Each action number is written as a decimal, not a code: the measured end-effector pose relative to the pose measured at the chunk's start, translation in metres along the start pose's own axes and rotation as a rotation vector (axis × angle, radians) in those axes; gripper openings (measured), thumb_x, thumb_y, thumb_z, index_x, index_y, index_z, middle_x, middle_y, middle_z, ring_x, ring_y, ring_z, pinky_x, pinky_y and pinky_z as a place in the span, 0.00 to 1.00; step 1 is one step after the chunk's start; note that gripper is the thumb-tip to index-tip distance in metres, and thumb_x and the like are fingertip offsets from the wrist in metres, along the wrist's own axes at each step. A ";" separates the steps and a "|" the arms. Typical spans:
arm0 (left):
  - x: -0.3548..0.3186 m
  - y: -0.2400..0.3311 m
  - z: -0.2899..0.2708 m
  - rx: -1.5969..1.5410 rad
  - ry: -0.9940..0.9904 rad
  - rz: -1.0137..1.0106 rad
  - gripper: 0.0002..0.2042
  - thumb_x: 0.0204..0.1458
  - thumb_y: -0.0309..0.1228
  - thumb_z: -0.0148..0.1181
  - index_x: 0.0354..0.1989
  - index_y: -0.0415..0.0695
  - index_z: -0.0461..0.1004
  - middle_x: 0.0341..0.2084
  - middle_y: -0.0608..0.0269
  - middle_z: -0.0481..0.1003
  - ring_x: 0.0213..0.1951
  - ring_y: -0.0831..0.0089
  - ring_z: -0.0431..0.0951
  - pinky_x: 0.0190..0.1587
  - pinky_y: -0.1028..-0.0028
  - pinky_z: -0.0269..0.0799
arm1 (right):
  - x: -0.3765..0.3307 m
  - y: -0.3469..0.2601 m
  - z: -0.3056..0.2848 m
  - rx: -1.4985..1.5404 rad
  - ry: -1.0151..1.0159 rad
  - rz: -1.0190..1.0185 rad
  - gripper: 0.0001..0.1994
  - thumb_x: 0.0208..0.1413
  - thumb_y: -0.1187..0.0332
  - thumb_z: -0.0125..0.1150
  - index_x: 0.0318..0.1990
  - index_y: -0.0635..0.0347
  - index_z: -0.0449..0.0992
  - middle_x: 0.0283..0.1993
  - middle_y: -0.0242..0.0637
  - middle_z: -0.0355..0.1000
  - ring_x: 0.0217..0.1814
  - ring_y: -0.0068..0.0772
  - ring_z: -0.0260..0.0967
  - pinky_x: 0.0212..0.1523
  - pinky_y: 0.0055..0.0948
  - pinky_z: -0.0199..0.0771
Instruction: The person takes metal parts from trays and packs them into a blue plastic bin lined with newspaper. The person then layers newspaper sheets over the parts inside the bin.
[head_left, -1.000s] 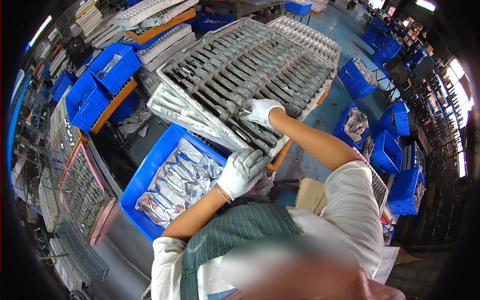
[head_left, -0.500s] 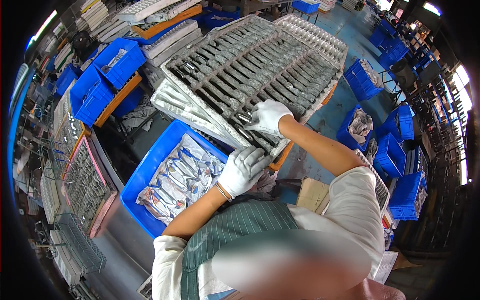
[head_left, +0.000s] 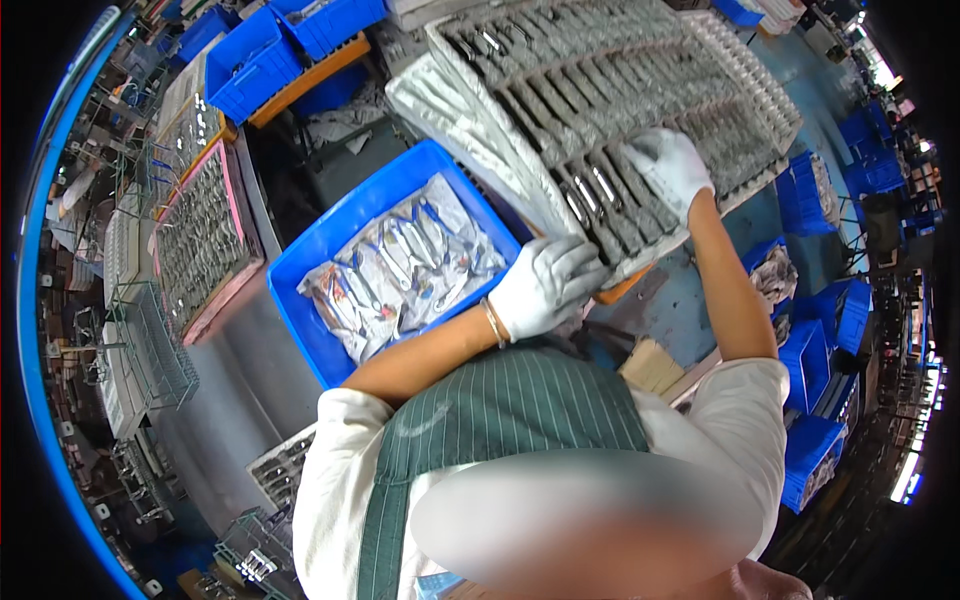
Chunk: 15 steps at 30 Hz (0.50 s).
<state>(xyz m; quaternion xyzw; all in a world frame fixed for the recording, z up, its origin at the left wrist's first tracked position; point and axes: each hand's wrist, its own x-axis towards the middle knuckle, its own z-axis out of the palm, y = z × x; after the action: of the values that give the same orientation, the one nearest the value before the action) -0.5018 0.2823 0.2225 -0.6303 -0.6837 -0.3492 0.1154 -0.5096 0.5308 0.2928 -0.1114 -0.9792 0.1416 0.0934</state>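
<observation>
A large grey slotted tray [head_left: 560,70] full of small metal parts lies in front of me, stacked on paler trays. My left hand [head_left: 545,285], in a white glove, is curled at the tray's near corner; I cannot see anything in it. My right hand [head_left: 668,165], also gloved, rests flat on the tray's near rows. Left of my left hand stands a blue plastic bin [head_left: 300,270] holding several clear bags of metal parts [head_left: 400,265].
A pink-rimmed tray of parts [head_left: 205,235] sits at the far left beside wire racks [head_left: 150,345]. More blue bins [head_left: 255,65] stand at the back left and down the right side [head_left: 815,330]. A wooden block [head_left: 650,365] lies near my right elbow.
The view has swung closer over the bench. My right hand stays on the tray's near rows and my left hand stays at its near corner.
</observation>
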 end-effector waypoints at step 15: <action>-0.020 -0.008 -0.022 0.116 0.038 -0.198 0.21 0.42 0.39 0.59 0.46 0.47 0.69 0.42 0.59 0.67 0.47 0.61 0.65 0.46 0.63 0.60 | -0.001 -0.087 -0.002 0.333 -0.307 -0.593 0.33 0.53 0.49 0.49 0.61 0.61 0.51 0.62 0.52 0.50 0.64 0.47 0.48 0.62 0.34 0.50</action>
<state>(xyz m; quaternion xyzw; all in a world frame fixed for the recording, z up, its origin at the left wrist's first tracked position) -0.5122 0.2531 0.2237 -0.5450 -0.7595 -0.3307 0.1298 -0.5249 0.4494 0.3210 0.2165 -0.9350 0.2808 -0.0007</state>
